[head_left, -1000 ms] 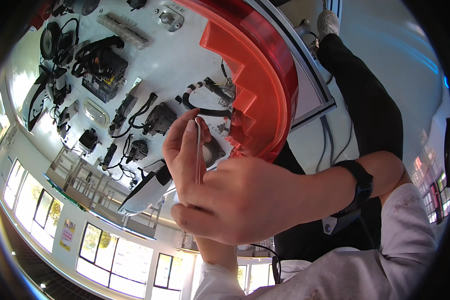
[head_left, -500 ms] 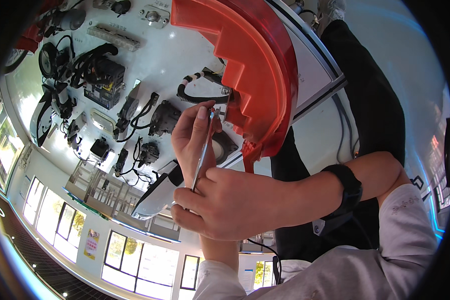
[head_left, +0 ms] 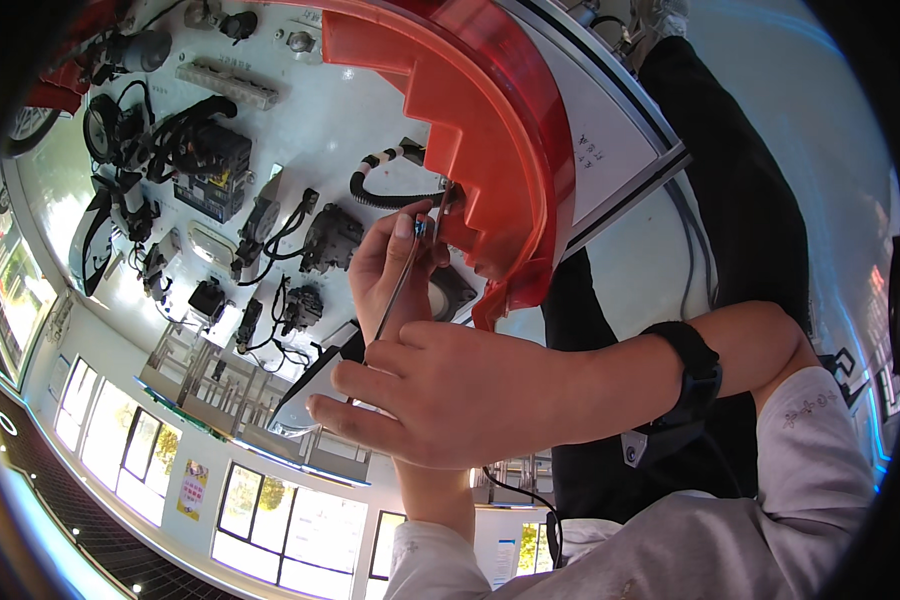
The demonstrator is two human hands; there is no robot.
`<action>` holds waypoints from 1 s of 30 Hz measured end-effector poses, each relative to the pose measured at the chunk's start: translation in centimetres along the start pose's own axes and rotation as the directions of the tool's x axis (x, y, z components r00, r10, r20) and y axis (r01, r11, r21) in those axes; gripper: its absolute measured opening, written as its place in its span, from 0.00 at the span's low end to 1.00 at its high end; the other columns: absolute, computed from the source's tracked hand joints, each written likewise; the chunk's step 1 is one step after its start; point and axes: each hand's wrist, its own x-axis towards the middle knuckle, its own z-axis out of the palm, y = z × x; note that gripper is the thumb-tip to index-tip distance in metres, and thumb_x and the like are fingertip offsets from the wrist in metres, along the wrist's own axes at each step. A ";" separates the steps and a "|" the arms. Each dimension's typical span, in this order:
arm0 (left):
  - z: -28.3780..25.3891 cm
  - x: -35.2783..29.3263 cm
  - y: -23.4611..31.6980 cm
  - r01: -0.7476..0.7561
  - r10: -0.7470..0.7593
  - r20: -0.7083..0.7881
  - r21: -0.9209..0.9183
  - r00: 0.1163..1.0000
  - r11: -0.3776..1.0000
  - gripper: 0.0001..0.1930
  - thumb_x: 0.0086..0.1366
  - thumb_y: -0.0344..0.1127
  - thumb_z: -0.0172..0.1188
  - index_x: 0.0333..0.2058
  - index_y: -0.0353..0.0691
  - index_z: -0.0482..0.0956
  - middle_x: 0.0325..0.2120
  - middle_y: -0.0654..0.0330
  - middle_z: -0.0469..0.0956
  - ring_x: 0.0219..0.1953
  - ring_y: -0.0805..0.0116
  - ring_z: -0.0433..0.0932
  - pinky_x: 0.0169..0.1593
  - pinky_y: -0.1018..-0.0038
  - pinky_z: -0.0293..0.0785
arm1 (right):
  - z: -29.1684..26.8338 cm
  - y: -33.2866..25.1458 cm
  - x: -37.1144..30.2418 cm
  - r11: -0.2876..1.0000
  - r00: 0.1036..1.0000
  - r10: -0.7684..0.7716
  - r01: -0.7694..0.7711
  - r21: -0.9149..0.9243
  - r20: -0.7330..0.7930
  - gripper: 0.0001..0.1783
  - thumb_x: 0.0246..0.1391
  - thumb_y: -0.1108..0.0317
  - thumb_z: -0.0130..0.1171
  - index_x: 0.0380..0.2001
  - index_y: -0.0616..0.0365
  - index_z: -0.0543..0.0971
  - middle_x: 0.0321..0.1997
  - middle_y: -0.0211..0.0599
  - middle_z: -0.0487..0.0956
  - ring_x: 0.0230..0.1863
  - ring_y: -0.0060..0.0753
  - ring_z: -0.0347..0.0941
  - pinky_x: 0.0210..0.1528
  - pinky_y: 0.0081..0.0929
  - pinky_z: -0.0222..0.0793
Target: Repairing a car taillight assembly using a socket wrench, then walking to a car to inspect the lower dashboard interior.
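Note:
A curved red car tail-lamp housing [head_left: 530, 130], with stepped orange-red walls inside, stands on the white panel. Close to its inner lower end, my left hand [head_left: 378, 275] pinches a small shiny metal piece [head_left: 420, 227] between thumb and fingers, beside a thin metal plate [head_left: 441, 210]. A slim silver rod-shaped tool [head_left: 397, 290] runs down from that piece toward my right hand [head_left: 460, 395]. My right hand crosses over my left forearm, its fingers curled about the tool's lower end; that end is hidden, and the tool's exact kind cannot be made out.
On the white panel [head_left: 300, 110] sit black connectors, a boxy black module [head_left: 213, 165], a ribbed hose [head_left: 395, 198] and a round black part [head_left: 453, 290]. The panel's metal edge [head_left: 630, 190] runs at right. Dark-clothed legs [head_left: 730, 190] lie beyond it.
The lamp housing has shifted slightly left in view. My right hand has moved a little left along the tool, its fingers loosened. My left hand keeps its pinch.

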 end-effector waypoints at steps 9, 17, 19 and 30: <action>0.5 -0.4 0.3 0.073 -0.074 -0.078 -0.012 0.994 0.997 0.14 0.67 0.37 0.53 0.43 0.32 0.74 0.32 0.55 0.78 0.32 0.68 0.79 0.38 0.74 0.75 | -3.1 2.3 2.4 0.985 0.971 0.162 -0.169 -0.023 -0.177 0.13 0.47 0.70 0.55 0.38 0.61 0.70 0.27 0.36 0.71 0.23 0.35 0.75 0.22 0.29 0.70; 1.2 -1.4 0.1 -0.014 0.013 -0.095 -0.011 0.995 1.000 0.15 0.66 0.37 0.55 0.42 0.28 0.76 0.29 0.61 0.76 0.30 0.77 0.71 0.36 0.80 0.67 | -9.9 5.9 4.3 0.939 0.936 0.342 -0.339 0.049 -0.079 0.28 0.40 0.75 0.62 0.45 0.66 0.63 0.28 0.43 0.74 0.25 0.42 0.77 0.24 0.33 0.72; 1.4 -1.1 0.2 0.003 -0.007 -0.092 -0.042 0.996 0.999 0.14 0.67 0.35 0.54 0.43 0.27 0.75 0.27 0.63 0.75 0.29 0.77 0.68 0.36 0.80 0.66 | -10.1 6.2 4.7 0.917 0.913 0.399 -0.396 0.056 -0.081 0.22 0.47 0.77 0.57 0.47 0.62 0.65 0.28 0.42 0.74 0.23 0.40 0.74 0.23 0.32 0.68; 0.9 -1.2 -1.0 -0.080 0.063 -0.087 -0.212 0.994 0.974 0.14 0.68 0.38 0.53 0.44 0.32 0.73 0.32 0.62 0.75 0.32 0.75 0.72 0.38 0.77 0.70 | -9.4 6.9 6.0 0.919 0.916 0.382 -0.362 0.156 -0.126 0.15 0.56 0.79 0.52 0.48 0.60 0.69 0.27 0.35 0.73 0.24 0.27 0.73 0.27 0.22 0.67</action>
